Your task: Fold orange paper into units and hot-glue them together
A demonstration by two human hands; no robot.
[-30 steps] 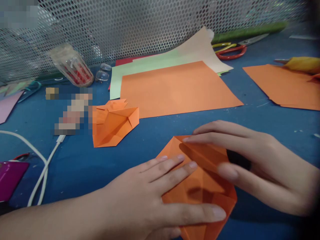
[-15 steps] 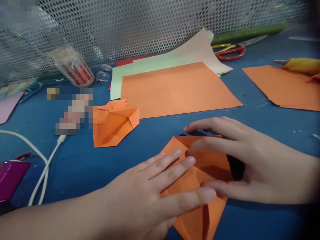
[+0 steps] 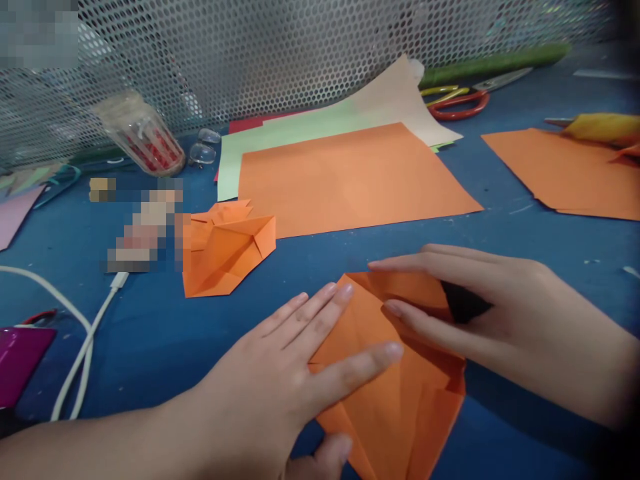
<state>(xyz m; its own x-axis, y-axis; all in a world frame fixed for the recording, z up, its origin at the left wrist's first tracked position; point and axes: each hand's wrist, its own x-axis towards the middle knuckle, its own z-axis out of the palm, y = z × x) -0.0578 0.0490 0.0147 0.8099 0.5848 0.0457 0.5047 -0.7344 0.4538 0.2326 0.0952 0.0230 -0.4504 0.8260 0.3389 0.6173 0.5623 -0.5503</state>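
Note:
A partly folded sheet of orange paper point(image 3: 383, 413) lies on the table in front of me, with creases and a flap raised along its far right side. My left hand point(image 3: 280, 370) rests on its left part, fingers stretched out and flat, thumb tucked lower at the near edge. My right hand point(image 3: 505, 307) is at the raised flap, the thumb on its inner face and the fingers behind its top edge. Left of the far corner sits a folded orange paper piece point(image 3: 230, 253), apart from both hands.
Flat orange paper point(image 3: 350, 180) lies over green and pale sheets. Scissors point(image 3: 460, 105), more orange sheets point(image 3: 585, 173) and a yellow-handled tool point(image 3: 605, 130) are at right. A jar with red contents point(image 3: 153, 143), a white cable point(image 3: 85, 360) and a purple object point(image 3: 23, 367) are at left.
My right thumb has moved up and away toward the flap's edge, closing toward the fingers. My left hand has shifted slightly left. The flap's near right end now stands up more.

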